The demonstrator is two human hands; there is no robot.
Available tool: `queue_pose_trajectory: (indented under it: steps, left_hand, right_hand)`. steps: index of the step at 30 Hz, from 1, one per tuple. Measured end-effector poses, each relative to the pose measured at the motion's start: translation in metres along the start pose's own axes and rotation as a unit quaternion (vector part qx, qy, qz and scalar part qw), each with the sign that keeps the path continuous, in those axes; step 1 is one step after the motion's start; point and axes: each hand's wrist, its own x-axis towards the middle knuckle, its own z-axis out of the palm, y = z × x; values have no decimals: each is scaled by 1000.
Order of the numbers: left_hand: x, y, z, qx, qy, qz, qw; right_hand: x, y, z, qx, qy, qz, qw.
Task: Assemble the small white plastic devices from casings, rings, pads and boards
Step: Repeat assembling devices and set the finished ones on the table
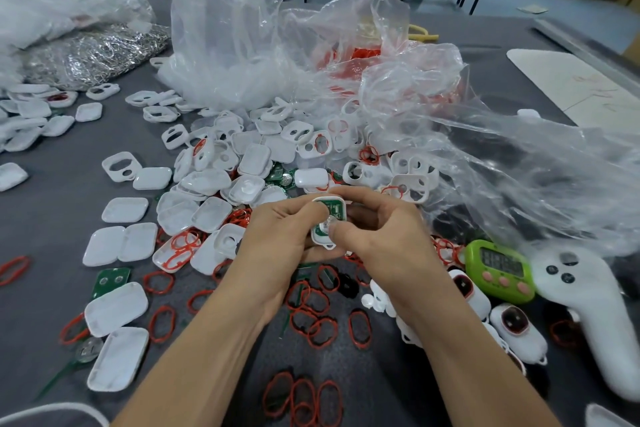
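Over a grey table (52, 184) strewn with red rings (323, 331), both hands (left hand (277, 243), right hand (381, 236)) pinch one white casing (327, 241) holding a green board (334, 208).

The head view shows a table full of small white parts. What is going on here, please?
A person is assembling a small device. The left hand and the right hand both hold one white casing with a green board sitting in it, above the grey table. Loose casings and red rings lie all around, and a few finished devices rest at the right.
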Motion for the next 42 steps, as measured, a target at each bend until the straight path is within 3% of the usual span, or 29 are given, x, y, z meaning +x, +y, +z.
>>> queue_pose_trajectory:
  steps: [7,37,40,42]
  left_hand:
    - [-2,1,2,5,-8,4,1000]
    - [0,4,2,-56,17,17,998]
    - [2,6,-2,-79,56,11,995]
    - [4,9,-6,-102,77,12,992]
  right_hand:
    - [2,4,3,7,48,-4,999]
    - [2,0,6,-53,97,-37,993]
    - [11,-12,-4,-142,147,-78,976]
    - [27,-24,-6,-248,126,-91,956]
